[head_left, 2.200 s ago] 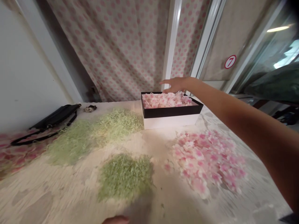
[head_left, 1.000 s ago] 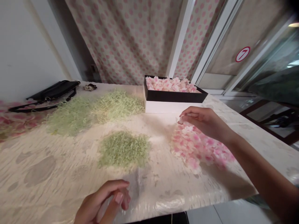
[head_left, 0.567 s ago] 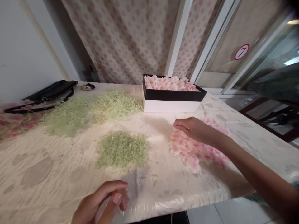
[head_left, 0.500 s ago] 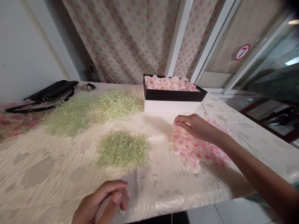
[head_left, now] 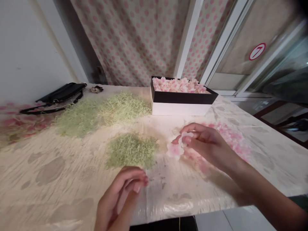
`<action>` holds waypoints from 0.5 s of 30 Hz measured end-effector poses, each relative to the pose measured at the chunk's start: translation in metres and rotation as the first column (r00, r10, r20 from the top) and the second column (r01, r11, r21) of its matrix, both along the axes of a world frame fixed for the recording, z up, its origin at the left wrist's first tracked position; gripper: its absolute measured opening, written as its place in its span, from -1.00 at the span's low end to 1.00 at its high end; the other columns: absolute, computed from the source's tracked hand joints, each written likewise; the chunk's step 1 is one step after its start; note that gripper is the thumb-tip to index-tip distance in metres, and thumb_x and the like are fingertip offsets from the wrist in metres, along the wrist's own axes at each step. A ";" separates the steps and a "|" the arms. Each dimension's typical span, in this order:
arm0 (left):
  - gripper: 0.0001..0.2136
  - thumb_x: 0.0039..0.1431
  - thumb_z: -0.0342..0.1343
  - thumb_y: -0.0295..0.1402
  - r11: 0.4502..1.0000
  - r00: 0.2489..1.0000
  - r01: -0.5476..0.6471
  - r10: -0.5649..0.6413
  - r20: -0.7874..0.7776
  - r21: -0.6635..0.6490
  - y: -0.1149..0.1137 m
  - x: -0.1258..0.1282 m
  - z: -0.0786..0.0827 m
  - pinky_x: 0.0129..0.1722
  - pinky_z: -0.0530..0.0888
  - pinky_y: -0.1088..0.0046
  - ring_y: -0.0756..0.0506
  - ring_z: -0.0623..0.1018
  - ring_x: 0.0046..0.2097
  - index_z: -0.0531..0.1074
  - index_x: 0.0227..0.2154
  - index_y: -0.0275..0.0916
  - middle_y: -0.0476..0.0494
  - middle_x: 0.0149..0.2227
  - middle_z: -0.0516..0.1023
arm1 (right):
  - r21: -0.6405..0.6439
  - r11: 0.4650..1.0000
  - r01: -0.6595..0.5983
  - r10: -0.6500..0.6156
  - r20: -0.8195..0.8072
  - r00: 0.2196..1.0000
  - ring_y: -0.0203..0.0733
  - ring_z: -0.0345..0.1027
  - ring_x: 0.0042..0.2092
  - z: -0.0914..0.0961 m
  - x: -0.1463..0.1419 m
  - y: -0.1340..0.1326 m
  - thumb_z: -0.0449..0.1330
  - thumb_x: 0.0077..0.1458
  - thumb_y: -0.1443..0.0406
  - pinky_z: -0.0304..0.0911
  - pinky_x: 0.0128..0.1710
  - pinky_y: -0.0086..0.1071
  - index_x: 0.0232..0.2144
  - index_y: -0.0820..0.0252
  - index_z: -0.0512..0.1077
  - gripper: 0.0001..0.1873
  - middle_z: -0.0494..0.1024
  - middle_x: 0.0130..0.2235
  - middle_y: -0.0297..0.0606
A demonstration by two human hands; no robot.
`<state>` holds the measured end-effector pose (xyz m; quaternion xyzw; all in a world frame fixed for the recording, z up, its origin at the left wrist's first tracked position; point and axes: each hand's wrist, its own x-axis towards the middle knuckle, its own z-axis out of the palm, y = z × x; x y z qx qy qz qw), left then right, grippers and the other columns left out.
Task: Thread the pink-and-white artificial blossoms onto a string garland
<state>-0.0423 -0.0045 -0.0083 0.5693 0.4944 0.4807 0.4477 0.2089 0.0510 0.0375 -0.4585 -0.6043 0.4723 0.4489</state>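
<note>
Right hand (head_left: 211, 147): thumb and index finger pinching a pale blossom (head_left: 175, 150), thin, cloth-like and ruffled, white at the edge with a pink centre. The blossom is raised in front of the blossom heap (head_left: 232, 139), a loose, low spread of similar soft, overlapping petals, partly hidden by the hand and forearm.

Left hand (head_left: 117, 199): fingers loosely curled, thumb a little apart from the index finger, palm turned inward. The fingertips overlap the near edge of the moss pile (head_left: 132, 150) in this view; cannot tell whether they touch. Moss pile: roundish, dense, finely crinkled, darker green.

Behind it, shredded filler (head_left: 125, 107), light green, in thin tangled strands; to its left, a softer, fuzzier green mound (head_left: 78, 118), the two adjoining.

Rectangular box (head_left: 179, 109) at the back of the bench (head_left: 79, 179): smooth straight walls, white below, broad black band above; blossom filling (head_left: 180, 85) packed up to the rim, lumpy on top.

Bench covering: cream, faintly streaked, grey leaf-like blotches, glossy film along the front edge.

Far left: flat black bag (head_left: 64, 93) with a looped strap, beside pink flowers (head_left: 26, 123), blurred. Backdrop: polka-dot curtain (head_left: 134, 38), hanging in soft folds.
</note>
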 end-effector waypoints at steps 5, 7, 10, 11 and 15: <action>-0.71 0.11 0.25 -0.29 0.987 0.942 0.071 -0.020 0.335 -0.142 0.005 0.034 0.010 -0.11 0.50 0.57 -0.04 0.57 -0.11 0.41 -0.08 -0.06 -0.02 -0.16 0.53 | -0.119 0.983 -0.138 0.125 -0.112 0.986 -0.27 0.50 -0.27 -0.001 -0.021 -0.026 0.18 0.21 0.28 0.31 -0.24 -0.40 -0.38 0.10 0.29 -0.86 0.65 -0.28 -0.30; -0.71 0.10 0.26 -0.32 0.977 0.922 0.142 -0.073 0.381 -0.156 0.009 0.040 0.011 -0.14 0.50 0.58 -0.01 0.57 -0.16 0.40 -0.10 -0.08 0.01 -0.24 0.51 | -0.150 0.975 -0.162 0.143 -0.126 0.982 -0.26 0.52 -0.25 0.000 -0.025 -0.032 0.18 0.21 0.27 0.32 -0.22 -0.38 -0.38 0.10 0.28 -0.85 0.65 -0.27 -0.30; -0.76 0.11 0.26 -0.36 0.975 0.928 0.146 -0.076 0.365 -0.169 0.012 0.041 0.008 -0.17 0.48 0.61 0.04 0.55 -0.25 0.40 -0.16 -0.11 0.08 -0.36 0.47 | -0.169 0.969 -0.179 0.153 -0.156 0.976 -0.23 0.53 -0.18 -0.002 -0.026 -0.037 0.19 0.21 0.27 0.34 -0.14 -0.33 -0.37 0.09 0.31 -0.88 0.64 -0.24 -0.29; -0.76 0.11 0.26 -0.38 0.977 0.931 0.130 -0.061 0.360 -0.170 0.013 0.041 0.007 -0.17 0.48 0.62 0.06 0.54 -0.27 0.40 -0.17 -0.11 0.09 -0.38 0.46 | -0.162 0.970 -0.180 0.154 -0.158 0.975 -0.22 0.51 -0.13 -0.003 -0.025 -0.037 0.20 0.19 0.28 0.33 -0.09 -0.31 -0.37 0.09 0.34 -0.89 0.63 -0.20 -0.27; -0.76 0.07 0.27 -0.42 0.986 0.928 0.073 -0.012 0.373 -0.150 0.011 0.039 0.006 -0.18 0.48 0.62 0.06 0.54 -0.30 0.40 -0.20 -0.14 0.10 -0.41 0.47 | -0.104 0.961 -0.255 0.246 -0.093 0.965 -0.10 0.29 0.17 -0.005 -0.022 -0.041 0.30 0.09 0.34 0.18 0.17 -0.16 -0.44 0.11 0.46 -0.91 0.47 0.06 -0.24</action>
